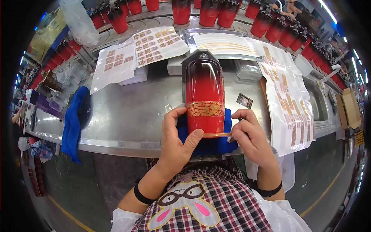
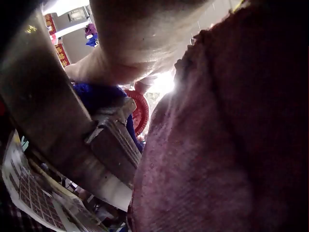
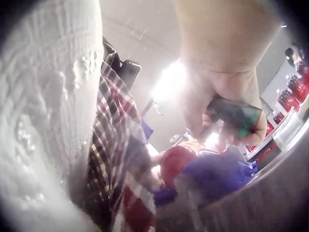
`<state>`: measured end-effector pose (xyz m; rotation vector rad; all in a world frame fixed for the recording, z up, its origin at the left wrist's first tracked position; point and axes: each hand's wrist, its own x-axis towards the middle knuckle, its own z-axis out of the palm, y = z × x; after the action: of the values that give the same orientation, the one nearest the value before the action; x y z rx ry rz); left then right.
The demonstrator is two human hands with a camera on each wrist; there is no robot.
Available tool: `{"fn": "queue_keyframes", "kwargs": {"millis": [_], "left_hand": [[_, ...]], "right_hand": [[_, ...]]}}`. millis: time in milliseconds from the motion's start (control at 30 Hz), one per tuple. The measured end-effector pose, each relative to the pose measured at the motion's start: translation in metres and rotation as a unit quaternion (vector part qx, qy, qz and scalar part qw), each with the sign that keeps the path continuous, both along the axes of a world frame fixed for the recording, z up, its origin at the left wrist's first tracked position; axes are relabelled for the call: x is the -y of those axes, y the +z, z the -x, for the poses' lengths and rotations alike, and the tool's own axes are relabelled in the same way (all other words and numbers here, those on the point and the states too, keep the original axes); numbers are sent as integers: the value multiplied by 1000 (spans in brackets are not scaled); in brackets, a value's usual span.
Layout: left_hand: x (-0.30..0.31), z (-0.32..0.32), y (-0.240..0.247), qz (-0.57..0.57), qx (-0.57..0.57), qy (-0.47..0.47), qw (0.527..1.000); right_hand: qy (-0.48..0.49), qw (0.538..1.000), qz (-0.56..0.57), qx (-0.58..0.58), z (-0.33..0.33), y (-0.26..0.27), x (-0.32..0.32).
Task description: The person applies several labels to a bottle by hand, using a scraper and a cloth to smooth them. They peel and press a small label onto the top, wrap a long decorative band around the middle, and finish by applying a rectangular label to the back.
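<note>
A bottle (image 1: pixel 205 91), black at the top and fading to red, lies with its base toward me on a blue cloth (image 1: pixel 227 145). A gold patterned band (image 1: pixel 205 108) runs round its lower body. My left hand (image 1: pixel 174 143) holds the bottle from the left, the thumb along the base edge. At the base, a thin gold strip (image 1: pixel 216 135) follows the rim. The fingers of my right hand (image 1: pixel 251 137) pinch its right end. In the right wrist view, a dark greenish rectangular piece (image 3: pixel 236 117) overlaps that hand.
Decal sheets (image 1: pixel 160 44) lie at back left, and another long sheet (image 1: pixel 290 100) at right. A metal tray (image 1: pixel 189 34) holds a sheet of gold strips (image 1: pixel 226 44). A small dark card (image 1: pixel 244 101) lies right of the bottle. A blue towel (image 1: pixel 75 121) hangs over the left edge. Red bottles (image 1: pixel 181 11) line the back.
</note>
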<state>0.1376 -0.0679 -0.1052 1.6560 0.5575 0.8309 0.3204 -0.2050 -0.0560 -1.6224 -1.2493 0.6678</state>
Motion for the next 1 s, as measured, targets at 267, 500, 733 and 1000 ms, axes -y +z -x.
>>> {"fn": "queue_keyframes", "kwargs": {"millis": [267,500,733,1000], "left_hand": [[0,-1,-3,-10,15,13,1000],[-1,-1,-2,-6,18,9,1000],[1,-3,-2,-47,-8,20,999],[-2,-1,-6,4,36,9,999]], "right_hand": [[-1,996,-60,63,7,-4,-16],[-30,991,-72,107,13,-11,-24],[-34,992,-66,103,15,-11,-25],[-35,990,-67,117,15,-10,-25]]}}
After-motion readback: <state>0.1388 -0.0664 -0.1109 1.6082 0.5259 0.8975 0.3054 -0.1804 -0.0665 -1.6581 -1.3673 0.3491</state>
